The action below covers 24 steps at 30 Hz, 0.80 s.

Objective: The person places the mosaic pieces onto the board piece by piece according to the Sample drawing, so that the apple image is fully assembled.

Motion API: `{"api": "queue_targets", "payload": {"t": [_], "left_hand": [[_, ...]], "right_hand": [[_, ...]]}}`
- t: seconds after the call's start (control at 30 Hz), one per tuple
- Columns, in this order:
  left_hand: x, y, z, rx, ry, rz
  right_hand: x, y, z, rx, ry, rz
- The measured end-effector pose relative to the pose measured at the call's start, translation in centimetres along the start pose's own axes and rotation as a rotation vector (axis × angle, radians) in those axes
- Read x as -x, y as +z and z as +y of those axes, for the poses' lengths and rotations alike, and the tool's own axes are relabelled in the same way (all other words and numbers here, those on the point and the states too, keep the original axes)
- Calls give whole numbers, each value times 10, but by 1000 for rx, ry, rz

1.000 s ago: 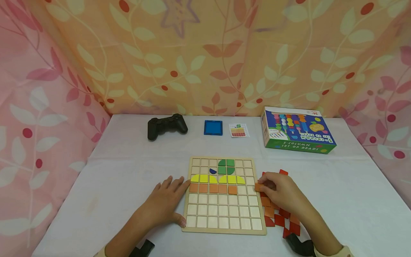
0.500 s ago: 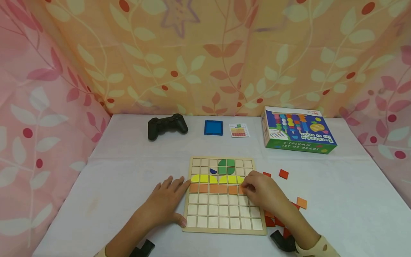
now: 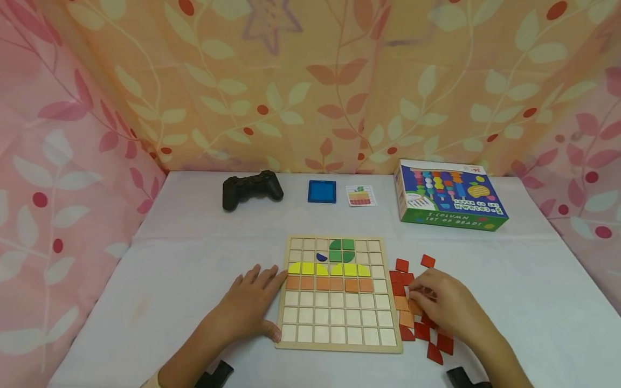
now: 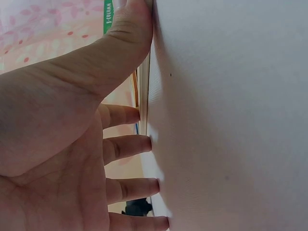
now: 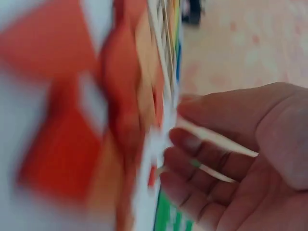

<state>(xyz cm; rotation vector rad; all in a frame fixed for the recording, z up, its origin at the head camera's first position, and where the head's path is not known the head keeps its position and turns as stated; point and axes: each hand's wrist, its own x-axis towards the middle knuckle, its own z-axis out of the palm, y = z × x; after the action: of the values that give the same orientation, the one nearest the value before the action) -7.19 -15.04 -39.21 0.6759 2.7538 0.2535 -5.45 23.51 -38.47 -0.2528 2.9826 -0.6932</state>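
Observation:
A wooden grid board (image 3: 338, 345) lies on the white table, with green, yellow and orange tiles set in its upper rows. One small dark blue piece (image 3: 322, 257) sits in a cell left of the green tiles (image 3: 342, 251). My left hand (image 3: 251, 304) rests spread at the board's left edge, thumb and fingertips touching it. My right hand (image 3: 441, 299) hovers over loose red and orange tiles (image 3: 400, 303) right of the board, its fingers loosely bent. In the right wrist view no tile shows between the thumb (image 5: 192, 109) and fingers.
Behind the board lie a black game controller (image 3: 253, 190), a blue square tray (image 3: 322, 192) and a small picture card (image 3: 361, 196). A bead-set box (image 3: 451, 195) stands at the back right. Patterned cloth hangs around the table.
My right hand carried an orange tile onto the board, where it now fills the sixth cell of the orange row. That hand then moved back right over the loose tiles. My left hand stayed put.

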Motion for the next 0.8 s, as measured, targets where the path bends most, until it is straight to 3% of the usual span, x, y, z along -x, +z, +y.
{"api": "queue_targets", "payload": {"t": [0.1, 0.23, 0.47, 0.8], "left_hand": [[0, -1, 0, 0, 0, 0], [-1, 1, -1, 5, -3, -2], [-2, 4, -4, 11, -10, -2], [-2, 3, -4, 3, -5, 1]], "right_hand": [[9, -15, 26, 42, 149, -33], [18, -23, 53, 77, 242, -96], [21, -17, 61, 76, 192, -51], [23, -14, 57, 8, 214, 1]]}}
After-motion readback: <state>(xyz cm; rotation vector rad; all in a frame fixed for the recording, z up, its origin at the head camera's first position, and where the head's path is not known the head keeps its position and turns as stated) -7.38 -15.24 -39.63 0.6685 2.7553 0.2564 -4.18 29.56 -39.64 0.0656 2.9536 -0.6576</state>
